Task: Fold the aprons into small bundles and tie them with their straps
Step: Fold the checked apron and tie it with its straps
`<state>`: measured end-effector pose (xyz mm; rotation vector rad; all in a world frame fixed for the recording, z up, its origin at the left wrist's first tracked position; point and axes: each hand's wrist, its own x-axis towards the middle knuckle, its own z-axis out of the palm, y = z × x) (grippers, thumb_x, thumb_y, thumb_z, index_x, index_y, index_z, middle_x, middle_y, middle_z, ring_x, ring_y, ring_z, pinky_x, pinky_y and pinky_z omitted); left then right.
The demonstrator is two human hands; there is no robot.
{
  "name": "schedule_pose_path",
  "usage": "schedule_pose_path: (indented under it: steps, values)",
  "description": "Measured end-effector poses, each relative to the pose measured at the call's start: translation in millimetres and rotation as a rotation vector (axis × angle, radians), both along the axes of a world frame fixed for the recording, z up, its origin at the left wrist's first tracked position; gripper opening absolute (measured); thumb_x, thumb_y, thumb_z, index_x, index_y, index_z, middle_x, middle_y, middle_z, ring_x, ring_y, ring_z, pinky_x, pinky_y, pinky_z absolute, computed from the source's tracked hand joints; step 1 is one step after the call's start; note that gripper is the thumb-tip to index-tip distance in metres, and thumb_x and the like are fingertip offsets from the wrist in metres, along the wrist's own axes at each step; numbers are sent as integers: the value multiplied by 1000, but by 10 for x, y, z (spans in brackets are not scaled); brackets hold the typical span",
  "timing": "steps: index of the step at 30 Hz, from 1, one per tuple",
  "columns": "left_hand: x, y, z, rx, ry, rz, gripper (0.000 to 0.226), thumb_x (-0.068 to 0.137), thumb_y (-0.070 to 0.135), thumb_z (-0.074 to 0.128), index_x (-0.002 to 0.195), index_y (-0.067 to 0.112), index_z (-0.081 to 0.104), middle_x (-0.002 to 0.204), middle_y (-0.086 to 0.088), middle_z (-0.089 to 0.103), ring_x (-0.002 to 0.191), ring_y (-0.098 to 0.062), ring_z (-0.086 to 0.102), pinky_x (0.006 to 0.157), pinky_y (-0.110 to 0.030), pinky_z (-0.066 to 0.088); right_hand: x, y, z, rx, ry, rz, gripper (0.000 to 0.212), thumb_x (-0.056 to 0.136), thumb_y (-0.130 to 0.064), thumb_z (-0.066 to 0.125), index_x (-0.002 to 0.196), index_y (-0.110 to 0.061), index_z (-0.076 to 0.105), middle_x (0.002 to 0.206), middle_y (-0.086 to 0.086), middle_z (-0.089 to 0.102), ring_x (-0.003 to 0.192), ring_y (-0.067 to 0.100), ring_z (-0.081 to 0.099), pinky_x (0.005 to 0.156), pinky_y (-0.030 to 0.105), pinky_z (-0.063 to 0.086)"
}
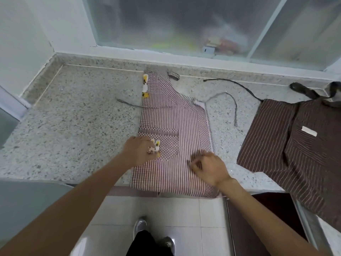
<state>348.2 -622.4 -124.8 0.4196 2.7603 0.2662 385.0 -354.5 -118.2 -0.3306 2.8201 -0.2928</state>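
A pink-and-brown striped apron [173,115] lies folded lengthwise on the speckled counter [77,115], its hem hanging over the front edge. One checked strap [230,102] curls out to its right, another strap [129,103] sticks out left. My left hand [138,150] presses flat on the apron's left edge beside a small rabbit patch [156,145]. My right hand [208,168] rests on the lower right of the fabric, fingers curled and blurred, possibly pinching it. A dark brown striped apron [299,145] lies spread at the right.
A frosted sliding window [184,24] runs along the back above a white sill. The brown apron's dark strap [232,84] trails across the counter behind. Below the counter edge are white floor tiles [166,215], my shoes, and a dark cabinet front at right.
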Motion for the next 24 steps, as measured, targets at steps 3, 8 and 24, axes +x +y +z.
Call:
schedule_pose_path:
  steps: [3, 8, 24]
  values:
    - [-172, -23, -18, -6, -17, 31, 63, 89, 52, 48, 144, 24, 31, 153, -1, 23, 138, -22, 26, 110, -41, 29, -118, -38, -35, -27, -5, 23, 47, 95, -41, 43, 139, -24, 43, 145, 4, 37, 131, 24, 35, 106, 38, 35]
    - [-455, -128, -53, -27, -116, 25, 92, 61, 82, 37, 135, 27, 44, 141, 2, 38, 128, -21, 40, 106, -41, 33, -398, -134, -94, -23, -18, -9, 35, 88, -38, 54, 121, -25, 54, 126, -1, 48, 118, 18, 43, 97, 31, 39]
    - [-2990, -270, -147, 219, 86, 438, 32, 93, 39, 48, 106, 13, 61, 103, -5, 66, 95, -24, 61, 76, -34, 48, -2584, -661, -36, -194, 135, -295, 34, 94, -20, 46, 126, -19, 56, 125, 2, 54, 109, 22, 55, 86, 34, 49]
